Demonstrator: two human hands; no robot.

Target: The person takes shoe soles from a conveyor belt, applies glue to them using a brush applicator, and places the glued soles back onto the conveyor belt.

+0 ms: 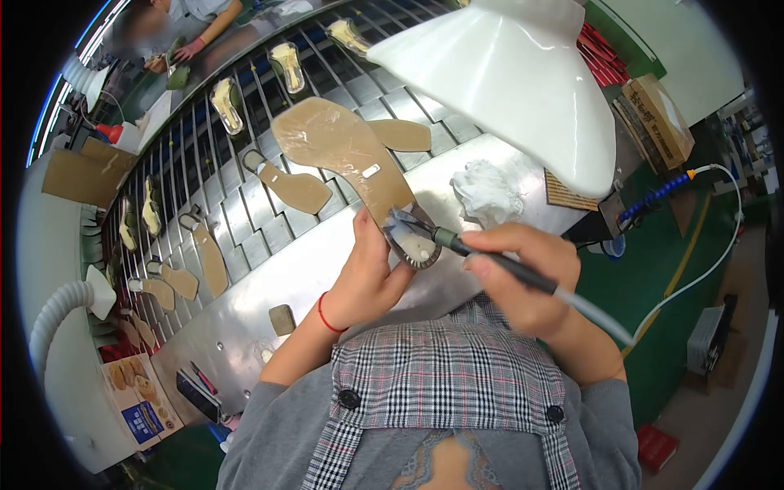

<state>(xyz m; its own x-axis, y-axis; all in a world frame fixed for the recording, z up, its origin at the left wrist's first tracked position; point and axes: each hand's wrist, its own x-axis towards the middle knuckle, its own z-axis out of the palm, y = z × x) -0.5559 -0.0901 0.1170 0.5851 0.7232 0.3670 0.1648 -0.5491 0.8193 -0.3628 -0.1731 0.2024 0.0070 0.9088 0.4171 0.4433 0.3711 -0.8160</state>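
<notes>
My left hand [371, 273] is closed around the heel end of a tan shoe sole [327, 143], held tilted above the metal work surface. A pale, bluish-white patch [412, 241] with a dark ribbed edge shows at that heel end. My right hand [527, 269] grips a dark pen-shaped tool [447, 238] with a green band and a grey cable at its back. The tool's tip is at the heel area; whether it touches is hard to tell. Beyond the sole lie other tan soles [298, 190] on the slatted metal conveyor [253, 233].
A white lamp-like hood [514, 90] hangs at upper right, close to a crumpled white cloth [487, 193]. A small brown block [282, 320] sits near my left forearm. Several clear-and-yellow shoe parts [286, 68] rest on the conveyor. Across it, a co-worker's gloved hand [191, 49] shows.
</notes>
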